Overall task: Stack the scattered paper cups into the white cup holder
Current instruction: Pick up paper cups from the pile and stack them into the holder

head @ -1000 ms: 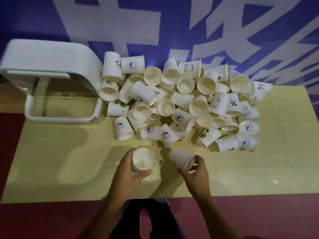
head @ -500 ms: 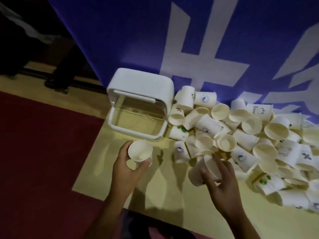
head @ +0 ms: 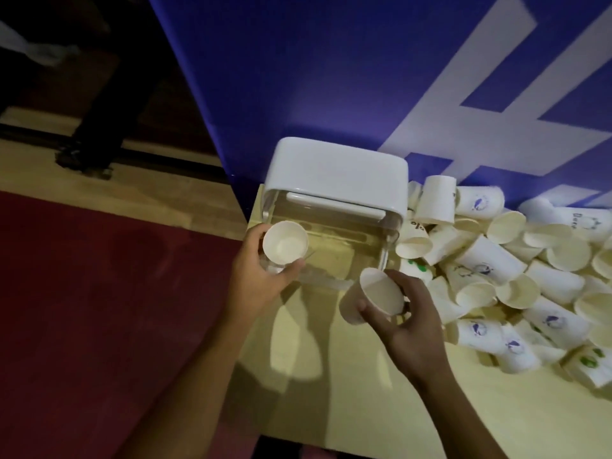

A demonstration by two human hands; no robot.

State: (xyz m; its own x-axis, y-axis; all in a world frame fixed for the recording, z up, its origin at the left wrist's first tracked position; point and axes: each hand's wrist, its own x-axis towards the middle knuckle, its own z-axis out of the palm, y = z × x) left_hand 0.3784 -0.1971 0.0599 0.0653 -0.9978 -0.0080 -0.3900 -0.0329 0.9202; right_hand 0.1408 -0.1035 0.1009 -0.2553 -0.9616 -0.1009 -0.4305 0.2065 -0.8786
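The white cup holder (head: 337, 173) stands at the table's back left corner, its clear front box facing me. My left hand (head: 255, 276) grips a paper cup (head: 285, 242), mouth up, at the left front of the holder's clear box. My right hand (head: 407, 323) holds a second paper cup (head: 374, 298), tilted with its mouth toward me, just in front of the holder's right front corner. A heap of scattered paper cups (head: 516, 276) lies to the right of the holder, many on their sides, some printed with blue or green marks.
The pale yellow table (head: 331, 392) ends at its left edge just beside my left hand; red floor (head: 99, 309) lies beyond. A blue and white banner (head: 364, 77) stands right behind the holder. A person's dark legs (head: 99, 127) stand at the far left.
Both hands have carried their cups up and left to the holder. The left cup now sits over the holder's clear box; the view has swung further left.
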